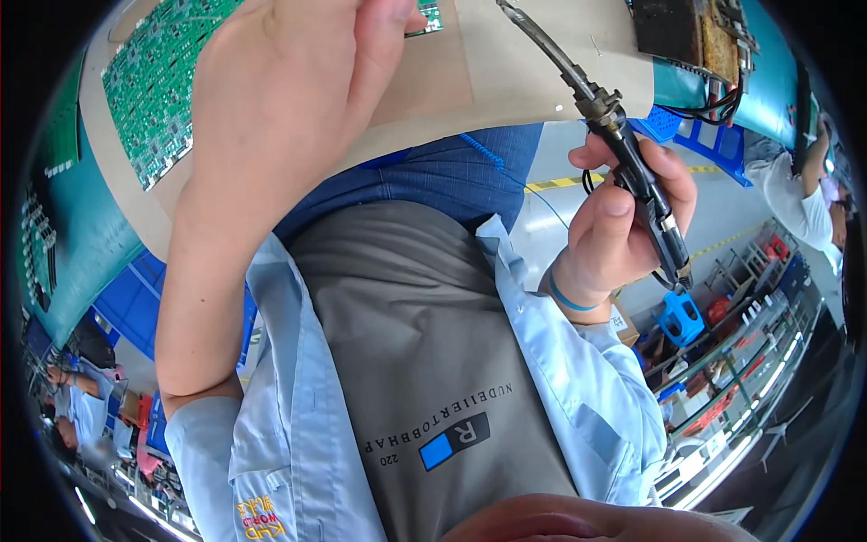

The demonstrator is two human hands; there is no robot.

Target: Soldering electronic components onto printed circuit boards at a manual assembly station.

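Observation:
My right hand (628, 208) is wrapped around the black handle of a soldering iron (623, 149), whose long metal tip points up and to the left over the work surface. At the top edge, my left hand (289, 81) is bent with its fingers drawn together, most of them cut off by the frame. Its fingertips are at a small green circuit board (434, 16), largely covered by the hand. What lies between those fingertips is hidden. A large green panel of circuit boards (149, 99) lies to the left of this hand.
Tan board (506, 81) covers part of a teal mat (99, 262). A rusty, dark metal block (686, 36) with black cables stands at the far right. Behind me are a blue stool (677, 318), shelving and other people at work.

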